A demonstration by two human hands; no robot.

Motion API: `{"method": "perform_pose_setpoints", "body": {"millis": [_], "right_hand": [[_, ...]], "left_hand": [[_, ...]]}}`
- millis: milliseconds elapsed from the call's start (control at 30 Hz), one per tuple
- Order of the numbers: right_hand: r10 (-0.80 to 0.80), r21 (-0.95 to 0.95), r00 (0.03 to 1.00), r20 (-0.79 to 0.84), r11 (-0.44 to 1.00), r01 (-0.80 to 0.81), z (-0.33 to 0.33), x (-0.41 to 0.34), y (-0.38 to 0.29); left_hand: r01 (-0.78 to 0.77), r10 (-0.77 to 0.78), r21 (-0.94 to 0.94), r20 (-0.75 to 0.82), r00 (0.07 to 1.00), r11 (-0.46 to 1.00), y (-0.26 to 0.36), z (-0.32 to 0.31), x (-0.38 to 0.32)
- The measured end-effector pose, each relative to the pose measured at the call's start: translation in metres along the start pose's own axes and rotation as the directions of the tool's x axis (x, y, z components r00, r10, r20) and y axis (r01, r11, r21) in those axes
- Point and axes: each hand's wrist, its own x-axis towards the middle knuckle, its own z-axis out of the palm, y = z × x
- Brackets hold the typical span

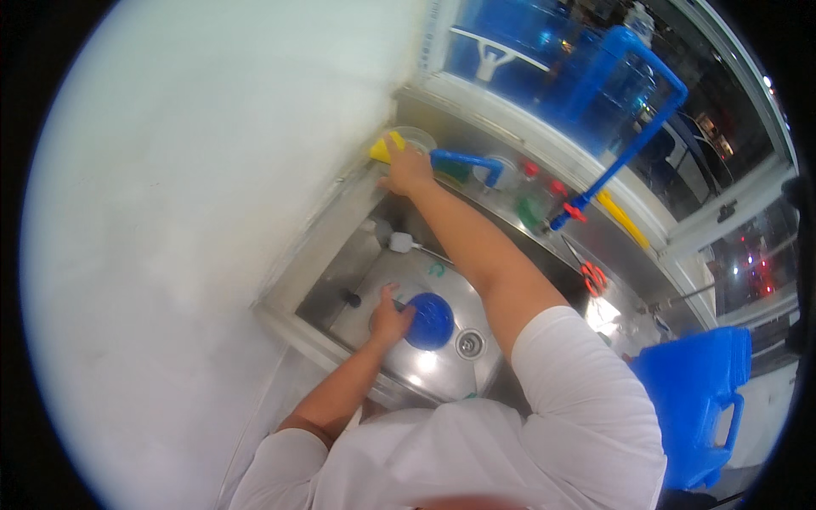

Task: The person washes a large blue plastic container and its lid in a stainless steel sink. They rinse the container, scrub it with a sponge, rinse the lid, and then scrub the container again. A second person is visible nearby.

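My left hand [389, 322] is low in the stainless steel sink [427, 373], its thumb on the near edge of a round blue object [431, 323]. The hand grips that edge, and its other fingers are partly hidden. Beside the blue object is the sink drain [470, 344]. My right hand [408, 169] reaches to the sink's far corner, its fingers on a yellow sponge or cloth [381, 152]. A clear round container [417, 136] stands right behind that hand.
A blue pipe spout [468, 159] hangs over the back ledge, near red-capped bottles [534, 207]. Orange-handled scissors [593, 279] lie on the right. A tall blue pipe [637, 150] rises by the window. At lower right stands a blue jug [695, 401]. A small white item [401, 242] lies in the sink.
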Motion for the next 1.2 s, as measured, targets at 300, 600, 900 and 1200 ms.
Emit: {"method": "perform_pose_setpoints", "body": {"millis": [300,600,900,1200], "right_hand": [[0.218,0.167,0.966,-0.138,0.967,-0.194,0.002,0.091,0.044],[0.416,0.821,0.902,-0.113,0.551,-0.151,-0.088,-0.037,0.066],[0.252,0.852,0.958,-0.137,0.523,-0.015,-0.038,-0.261,0.066],[0.343,0.825,0.916,-0.21,0.565,-0.022,0.038,-0.35,0.018]], "left_hand": [[-0.223,0.223,-0.09,-0.011,0.975,0.971,0.009,0.001,0.002],[-0.197,0.265,0.441,-0.098,0.959,0.876,0.016,0.001,-0.006],[0.178,-0.052,-0.706,0.196,0.979,0.685,0.024,0.017,0.02],[0.384,0.102,-0.76,0.504,0.858,0.524,0.064,0.035,-0.037]]}}
